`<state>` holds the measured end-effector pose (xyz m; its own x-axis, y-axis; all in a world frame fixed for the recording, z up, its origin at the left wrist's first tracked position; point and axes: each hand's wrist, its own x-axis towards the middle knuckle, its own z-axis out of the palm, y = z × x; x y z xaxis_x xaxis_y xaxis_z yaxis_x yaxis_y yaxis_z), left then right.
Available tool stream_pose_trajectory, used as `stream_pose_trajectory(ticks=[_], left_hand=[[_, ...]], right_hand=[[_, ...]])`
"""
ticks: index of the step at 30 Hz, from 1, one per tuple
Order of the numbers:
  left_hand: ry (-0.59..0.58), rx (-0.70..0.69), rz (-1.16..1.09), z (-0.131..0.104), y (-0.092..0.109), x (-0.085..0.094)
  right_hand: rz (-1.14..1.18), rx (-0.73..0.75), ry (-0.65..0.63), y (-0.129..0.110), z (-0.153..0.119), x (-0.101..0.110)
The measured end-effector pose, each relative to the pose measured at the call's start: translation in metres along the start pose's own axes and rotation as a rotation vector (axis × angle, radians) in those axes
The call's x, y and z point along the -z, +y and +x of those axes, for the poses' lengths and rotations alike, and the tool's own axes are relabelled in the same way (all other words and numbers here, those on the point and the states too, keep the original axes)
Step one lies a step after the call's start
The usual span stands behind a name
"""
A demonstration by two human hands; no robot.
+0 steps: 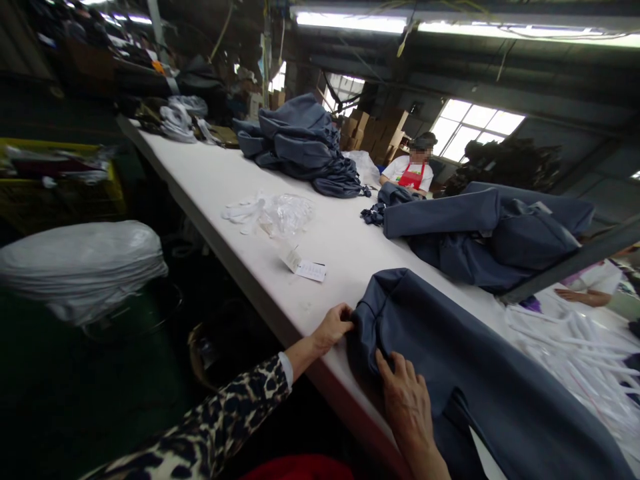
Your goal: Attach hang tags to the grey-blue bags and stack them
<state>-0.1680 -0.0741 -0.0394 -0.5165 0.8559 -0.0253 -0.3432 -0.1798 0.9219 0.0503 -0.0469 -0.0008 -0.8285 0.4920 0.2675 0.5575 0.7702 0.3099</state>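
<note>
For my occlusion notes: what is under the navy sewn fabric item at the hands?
The white tabletop shows beside the navy sewn fabric item, which lies on it; anything else beneath is covered.

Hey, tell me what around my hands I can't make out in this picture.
Head view:
- White tag: print too small and blurred.
- Dark blue fabric at your hands: lower end cut off by the bottom edge.
- Right hand: palm hidden by its own back.
</note>
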Motion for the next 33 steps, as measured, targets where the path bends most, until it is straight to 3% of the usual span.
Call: stream_pose_trajectory(ticks=[9, 13, 16, 20, 25, 27, 30, 33], left_hand=[[0.074, 0.048, -0.098, -0.009, -0.002, -0.002], [0.073, 0.016, -0.045, -0.011, -0.002, -0.002], [0.053, -0.048, 0.065, -0.016, 0.011, 0.006], [0.011, -0.24, 0.295, -0.032, 0.039, 0.021], [-0.447, -0.713, 1.138, -0.044, 0.05, 0.026], [-0.503, -0.833, 1.307, -0.036, 0.049, 0.022], [-0.452, -0.975, 1.302, -0.019, 0.056, 0.006], [-0.447, -1.06, 1.165, -0.007, 0.076, -0.016]], right_hand=[[0.111, 0.033, 0.04, -0.003, -0.016, -0.009], [0.143, 0.06, 0.073, -0.007, -0.021, -0.009], [0.101, 0.057, 0.058, -0.011, -0.023, -0.008], [0.057, 0.105, 0.072, -0.016, -0.021, -0.004], [0.165, 0.018, 0.099, -0.005, -0.015, 0.011], [0.256, -0.015, 0.123, 0.006, -0.014, 0.022], [0.399, -0.021, 0.191, 0.029, -0.015, 0.044], [0.514, -0.038, 0.262, 0.057, -0.018, 0.073]])
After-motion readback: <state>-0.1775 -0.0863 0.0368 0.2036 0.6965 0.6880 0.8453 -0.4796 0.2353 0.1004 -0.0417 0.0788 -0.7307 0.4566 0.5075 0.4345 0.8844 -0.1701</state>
